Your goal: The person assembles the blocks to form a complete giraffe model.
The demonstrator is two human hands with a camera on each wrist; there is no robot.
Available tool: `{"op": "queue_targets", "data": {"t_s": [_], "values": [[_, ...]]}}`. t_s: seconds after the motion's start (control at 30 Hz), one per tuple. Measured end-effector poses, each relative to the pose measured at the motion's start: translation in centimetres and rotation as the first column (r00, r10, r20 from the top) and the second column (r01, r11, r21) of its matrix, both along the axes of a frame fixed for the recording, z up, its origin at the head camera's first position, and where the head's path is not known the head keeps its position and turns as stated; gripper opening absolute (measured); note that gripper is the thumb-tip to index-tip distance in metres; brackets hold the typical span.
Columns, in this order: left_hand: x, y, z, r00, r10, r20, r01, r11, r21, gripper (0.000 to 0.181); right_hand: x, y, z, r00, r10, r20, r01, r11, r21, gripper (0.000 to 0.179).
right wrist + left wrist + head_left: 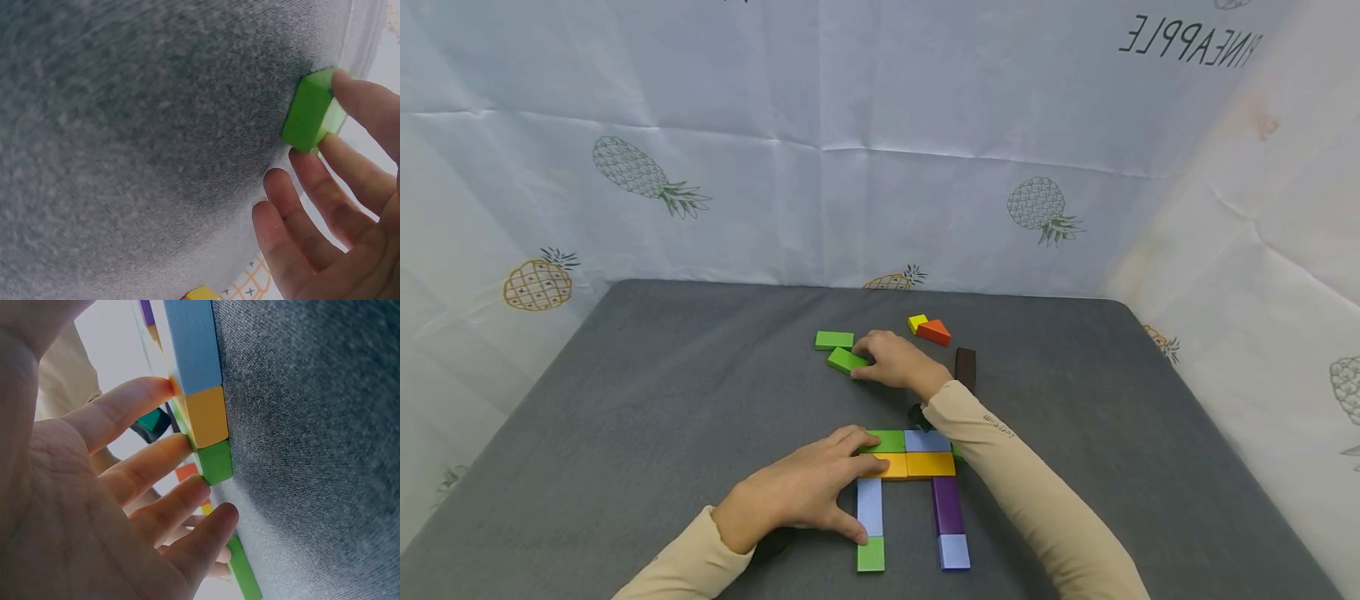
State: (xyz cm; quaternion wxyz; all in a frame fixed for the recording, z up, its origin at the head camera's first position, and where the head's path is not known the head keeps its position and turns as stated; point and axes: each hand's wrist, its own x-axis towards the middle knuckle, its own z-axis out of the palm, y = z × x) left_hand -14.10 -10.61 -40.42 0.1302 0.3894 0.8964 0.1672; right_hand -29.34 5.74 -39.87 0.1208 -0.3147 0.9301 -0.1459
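Near the table's far middle, my right hand [898,362] pinches a green block [846,360] between thumb and fingertips; the right wrist view shows the thumb at one end of it. A second green block [834,340] lies just behind. My left hand [808,479] rests its spread, fairly straight fingers along a flat block layout's left side. Under or beside those fingers are a green block [886,441], an orange block [207,417] and a light blue block [870,507]. The thumb touches near the lower green block [871,557]. A purple block [947,505] and another light blue block [955,552] form the right leg.
Farther back lie a yellow block [917,323] and a red triangular block [934,332], touching. A dark brown block [966,367] is partly behind the right sleeve [1022,475]. The grey table [662,400] meets a pineapple-printed curtain [850,208].
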Motion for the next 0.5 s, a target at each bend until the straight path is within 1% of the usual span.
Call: {"op": "queue_targets", "data": {"t_s": [0.17,0.3,0.5], "values": [[0.02,0.04,-0.05,1.000,-0.003,-0.011,0.003,1.000,0.006,0.072,-0.08,-0.03,0.15,1.000,-0.008,0.027,0.007,1.000,0.019,0.039],[0.02,0.04,-0.07,1.000,-0.002,-0.007,0.002,1.000,0.009,0.071,-0.04,-0.04,0.39,0.999,-0.010,0.047,0.008,1.000,0.026,0.037],[0.03,-0.02,-0.07,1.000,0.000,-0.002,0.000,1.000,0.008,0.071,0.14,-0.35,0.30,0.998,0.034,0.047,-0.036,0.999,0.026,0.043]]}}
